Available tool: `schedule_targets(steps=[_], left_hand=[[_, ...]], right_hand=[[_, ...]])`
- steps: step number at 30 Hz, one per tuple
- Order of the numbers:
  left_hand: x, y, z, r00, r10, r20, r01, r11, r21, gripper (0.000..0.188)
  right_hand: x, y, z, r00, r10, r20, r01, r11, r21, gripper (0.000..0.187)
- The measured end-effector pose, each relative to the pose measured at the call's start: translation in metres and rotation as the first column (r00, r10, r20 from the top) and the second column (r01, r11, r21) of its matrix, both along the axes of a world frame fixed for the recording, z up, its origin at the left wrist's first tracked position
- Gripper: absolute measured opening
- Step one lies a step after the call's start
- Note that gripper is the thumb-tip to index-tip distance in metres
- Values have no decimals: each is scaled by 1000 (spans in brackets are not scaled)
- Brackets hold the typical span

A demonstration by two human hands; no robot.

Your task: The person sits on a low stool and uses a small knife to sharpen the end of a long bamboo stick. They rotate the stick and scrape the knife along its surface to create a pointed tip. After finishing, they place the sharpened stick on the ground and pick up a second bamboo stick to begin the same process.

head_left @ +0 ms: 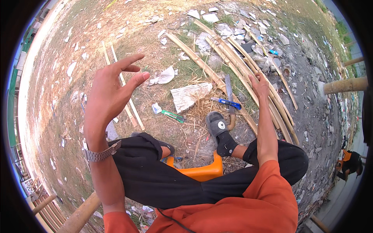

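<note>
As you sit astride the orange stool (pixel 200 172), your right hand (pixel 259 83) reaches out to the bundle of long bamboo strips (pixel 285 126), which lies on the ground along your right side and curves away ahead of you. Its fingers are partly bent over the strips and look to be touching them, but whether they have closed round one I cannot tell. Your left hand (pixel 116 83) is raised well above the ground, its thumb and forefinger spread wide, with nothing held between them; the two thin strips (pixel 136 114) below it lie apart from the bundle. The step in hand seems to be picking out or shifting a strip. If so, the next move calls for you to settle the right fingers round a single strip, free it from its neighbours and bring the left fingers across to steady it. Keep the pull clear of the flat-bladed tool (pixel 229 87) ahead of your foot, and of the blue cutter (pixel 230 103) lying across it, which seems to have its blade out. The green cutter (pixel 173 116) rests near the pale block (pixel 190 97), within reach of your left hand.
</note>
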State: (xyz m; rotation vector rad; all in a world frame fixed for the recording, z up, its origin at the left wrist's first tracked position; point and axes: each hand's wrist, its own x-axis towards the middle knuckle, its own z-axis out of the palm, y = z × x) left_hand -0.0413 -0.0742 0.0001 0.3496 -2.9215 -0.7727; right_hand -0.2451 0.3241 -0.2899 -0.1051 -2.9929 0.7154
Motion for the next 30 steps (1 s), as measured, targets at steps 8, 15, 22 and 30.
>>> schedule_targets(steps=[8,15,22,30], left_hand=[[-2,-30,7,990,132,39,-134,990,50,53],[-4,-89,-9,931,353,-91,-313,902,298,105],[5,-77,34,577,673,-463,-26,582,813,59],[34,-121,36,463,605,-648,239,619,748,37]], right_hand=[[17,-138,69,927,168,-336,-177,984,3,39],[48,-201,95,821,436,-369,-523,833,-179,50],[132,-248,128,266,953,147,-290,224,-931,38],[130,-237,37,881,472,27,-377,736,-562,44]])
